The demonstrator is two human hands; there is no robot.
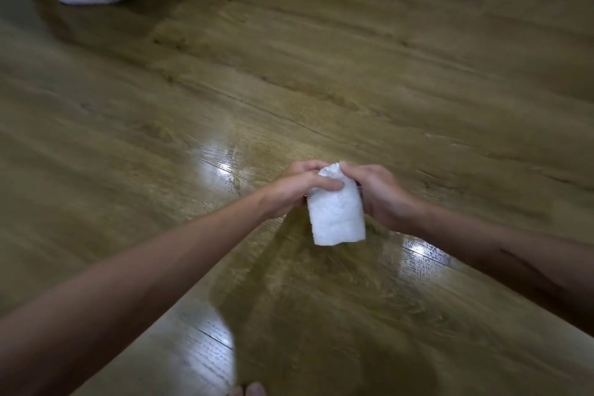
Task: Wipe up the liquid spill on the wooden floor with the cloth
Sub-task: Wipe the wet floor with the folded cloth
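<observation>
Gripping the folded white cloth (336, 215) in left hand (297, 190) and right hand (382, 196) above the floor (321, 42) — wiping apparently not begun; next, press it onto the wet sheen (225, 161).

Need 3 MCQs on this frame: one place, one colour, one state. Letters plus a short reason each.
1. Where is the cloth?
A. Flat on the floor
B. Held above the floor
C. Beside the socked feet

2. What colour is the cloth?
A. White
B. Blue
C. Red

3. How is it held?
A. Left hand only
B. Right hand only
C. Both hands

Answers:
1 B: it hangs from the hands over the wooden floor.
2 A: it shows plain white.
3 C: the left hand and the right hand both have a grip on its top.
</observation>
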